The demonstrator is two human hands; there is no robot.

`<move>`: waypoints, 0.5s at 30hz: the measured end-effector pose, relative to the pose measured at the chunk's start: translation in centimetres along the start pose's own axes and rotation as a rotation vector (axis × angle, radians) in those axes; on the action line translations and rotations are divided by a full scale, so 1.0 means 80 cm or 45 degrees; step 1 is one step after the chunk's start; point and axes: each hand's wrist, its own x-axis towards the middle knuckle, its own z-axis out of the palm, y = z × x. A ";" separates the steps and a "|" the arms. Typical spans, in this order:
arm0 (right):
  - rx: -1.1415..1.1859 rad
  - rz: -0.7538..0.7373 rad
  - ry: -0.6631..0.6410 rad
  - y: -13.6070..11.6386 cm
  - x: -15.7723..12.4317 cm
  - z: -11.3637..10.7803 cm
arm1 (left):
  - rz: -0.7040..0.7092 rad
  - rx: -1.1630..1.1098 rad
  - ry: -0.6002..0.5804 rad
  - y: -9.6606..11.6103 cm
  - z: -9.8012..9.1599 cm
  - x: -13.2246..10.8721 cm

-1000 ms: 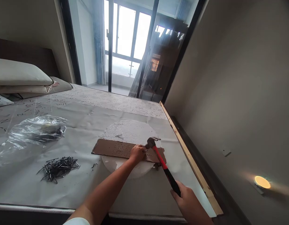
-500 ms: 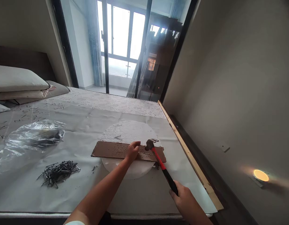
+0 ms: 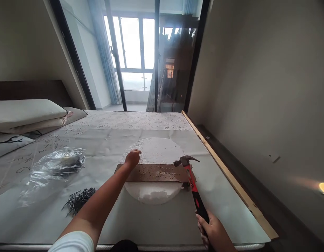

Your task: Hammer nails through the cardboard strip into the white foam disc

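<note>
A claw hammer (image 3: 195,182) with a black and red handle is in my right hand (image 3: 214,229), its head raised over the right end of a brown board. The board (image 3: 151,173), dotted with small holes or nail heads, lies across a round white disc (image 3: 162,148). My left hand (image 3: 132,158) is at the disc just beyond the board's left part, fingers pinched together; what they hold, if anything, is hidden. To the left, partly behind my left forearm, is a pile of dark nails (image 3: 79,201).
A clear plastic bag (image 3: 59,164) with dark contents lies left of the disc. Grey sheeting (image 3: 156,224) covers the mattress. A wooden strip (image 3: 225,168) runs along the right edge beside the wall. Pillows (image 3: 27,112) are stacked far left, before a glass sliding door.
My left hand has lifted off the board and moved left onto the disc, where two nails lay and are now out of sight. The hammer has shifted right. The view has turned slightly.
</note>
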 end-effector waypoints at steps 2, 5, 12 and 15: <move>0.077 0.046 -0.029 0.008 0.003 -0.002 | 0.020 0.130 -0.126 -0.026 -0.006 0.007; 0.104 0.081 -0.041 0.014 0.008 -0.009 | 0.067 0.206 -0.220 -0.039 -0.006 0.013; 0.070 0.051 -0.070 0.023 0.016 -0.010 | 0.180 0.345 -0.330 -0.030 0.010 0.023; 0.058 0.030 -0.038 0.023 0.015 -0.006 | 0.203 0.337 -0.331 -0.030 0.014 0.027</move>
